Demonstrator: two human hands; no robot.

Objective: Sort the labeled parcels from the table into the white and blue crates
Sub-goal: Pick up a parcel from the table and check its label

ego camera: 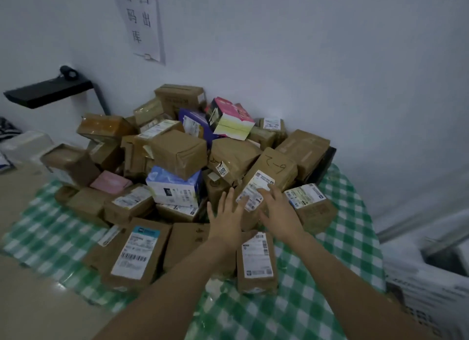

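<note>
A heap of brown cardboard parcels with white labels lies on a table with a green checked cloth (pixel 317 284). Both my hands reach over a brown parcel (pixel 276 169) marked "6-7" with a white label, leaning in the front of the heap. My left hand (pixel 227 218) is spread with straight fingers at that parcel's left lower side. My right hand (pixel 278 213) has its fingers stretched over the label. Neither hand grips anything. A white crate (pixel 429 286) shows at the right edge. No blue crate is in view.
Flat labeled parcels (pixel 137 253) (pixel 256 261) lie near the table's front. A blue-and-white box (pixel 175 187), a pink box (pixel 229 117) and a purple box sit in the heap. A black shelf (pixel 48 92) juts from the wall at left, with a paper notice (pixel 139 20) above.
</note>
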